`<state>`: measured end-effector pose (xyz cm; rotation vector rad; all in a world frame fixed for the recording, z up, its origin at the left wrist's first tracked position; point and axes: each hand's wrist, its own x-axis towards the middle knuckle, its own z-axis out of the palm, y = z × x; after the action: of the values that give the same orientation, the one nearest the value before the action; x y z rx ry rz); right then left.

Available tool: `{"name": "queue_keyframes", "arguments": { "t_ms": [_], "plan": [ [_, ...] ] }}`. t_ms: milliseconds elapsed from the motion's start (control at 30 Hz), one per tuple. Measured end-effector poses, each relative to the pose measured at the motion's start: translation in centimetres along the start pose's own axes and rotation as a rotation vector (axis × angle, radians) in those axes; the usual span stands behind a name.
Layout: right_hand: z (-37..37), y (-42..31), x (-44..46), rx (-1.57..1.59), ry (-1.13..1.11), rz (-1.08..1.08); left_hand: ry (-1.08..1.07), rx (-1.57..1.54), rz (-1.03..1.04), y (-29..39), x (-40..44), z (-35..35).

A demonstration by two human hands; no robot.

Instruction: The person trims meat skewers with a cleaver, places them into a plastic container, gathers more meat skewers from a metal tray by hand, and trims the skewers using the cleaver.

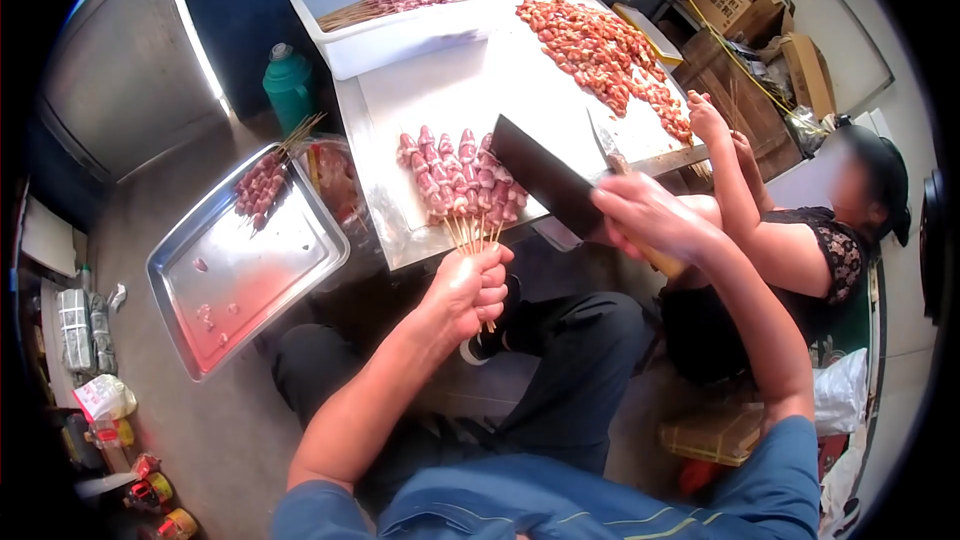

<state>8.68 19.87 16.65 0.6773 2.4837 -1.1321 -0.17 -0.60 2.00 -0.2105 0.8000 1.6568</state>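
Note:
My left hand (pixel 470 290) is closed round the lower ends of several wooden sticks. Dark red meat skewers (pixel 462 175) fan out from it over the near edge of the white table (pixel 400 105). To their right, my right hand (pixel 650 215) grips a cleaver (pixel 548 172) by its handle; the wide dark blade is beside the rightmost skewers, and whether they touch is unclear. A smaller knife (pixel 606 140) with a wooden handle lies behind my right hand, partly hidden by it. Reddish meat pieces (pixel 600 45) are spread over the table's far right part.
At the table's back stands a white tub (pixel 400 55) with skewers. A metal tray (pixel 250 270) with a few skewers is at the left, near a green flask (pixel 288 90). Another person (pixel 760 240) sits at the right, hands by the table edge. Cardboard boxes (pixel 730 0) stand behind.

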Motion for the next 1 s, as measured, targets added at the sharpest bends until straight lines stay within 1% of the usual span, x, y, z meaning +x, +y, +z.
{"name": "queue_keyframes", "arguments": {
  "t_ms": [33, 100, 167, 267, 333, 400, 433, 500, 533, 600, 667, 700, 767, 800, 867, 900, 967, 1000],
  "plan": [
    [-0.4, 0.3, -1.7, 0.038, -0.036, 0.093, 0.001, 0.003, 0.000, 0.0, 0.0, 0.1],
    [-0.6, 1.2, -4.6, 0.077, -0.017, 0.123, 0.004, 0.003, 0.003, 0.2, -0.1, 0.2],
    [-0.5, 1.3, -5.0, 0.118, -0.001, 0.151, -0.009, -0.007, 0.000, 0.2, -0.1, 0.2],
    [-0.1, 0.2, -3.5, 0.225, 0.050, -0.007, 0.016, 0.016, 0.007, 0.1, 0.0, 0.2],
    [-0.1, -0.7, -0.4, 0.180, 0.046, -0.139, 0.007, 0.014, 0.002, 0.0, 0.2, 0.1],
    [1.2, -3.1, 2.0, 0.243, 0.156, -0.081, 0.001, 0.007, -0.002, 0.1, 0.2, 0.0],
    [1.4, -3.2, 3.6, 0.224, 0.130, -0.135, 0.000, 0.018, 0.002, 0.1, 0.3, 0.0],
    [1.7, -2.8, 5.0, 0.127, 0.058, -0.126, -0.002, 0.034, 0.001, 0.0, 0.4, 0.1],
    [1.4, -2.5, 4.5, 0.130, 0.059, -0.122, -0.002, 0.020, 0.000, 0.0, 0.4, 0.1],
    [-0.1, -1.4, 1.9, -0.063, -0.065, -0.024, -0.003, 0.000, -0.006, 0.0, 0.3, 0.1],
    [-1.3, 0.6, -1.3, 0.015, -0.104, 0.050, -0.001, 0.004, -0.007, 0.1, 0.2, 0.1],
    [-1.2, 1.3, -2.9, 0.035, -0.085, 0.083, -0.004, 0.004, -0.005, 0.2, 0.3, 0.1],
    [-0.7, 2.8, -4.8, 0.186, -0.046, 0.156, -0.020, 0.014, -0.001, 0.1, 0.3, -0.1],
    [-0.7, 2.8, -4.8, 0.186, -0.046, 0.157, -0.020, 0.014, -0.002, 0.1, 0.3, -0.1],
    [-0.4, 2.2, -4.9, 0.171, -0.023, 0.034, -0.008, 0.009, 0.005, 0.0, 0.4, 0.1],
    [-0.3, 1.5, -4.3, 0.175, -0.021, 0.032, -0.008, 0.014, 0.005, 0.0, 0.4, 0.1],
    [0.0, -0.7, -2.0, 0.207, 0.012, -0.097, -0.020, 0.021, 0.000, 0.2, 0.4, 0.0],
    [0.4, -1.8, -0.7, 0.255, 0.042, -0.103, -0.018, 0.020, 0.006, 0.2, 0.4, 0.0]
  ]
}}
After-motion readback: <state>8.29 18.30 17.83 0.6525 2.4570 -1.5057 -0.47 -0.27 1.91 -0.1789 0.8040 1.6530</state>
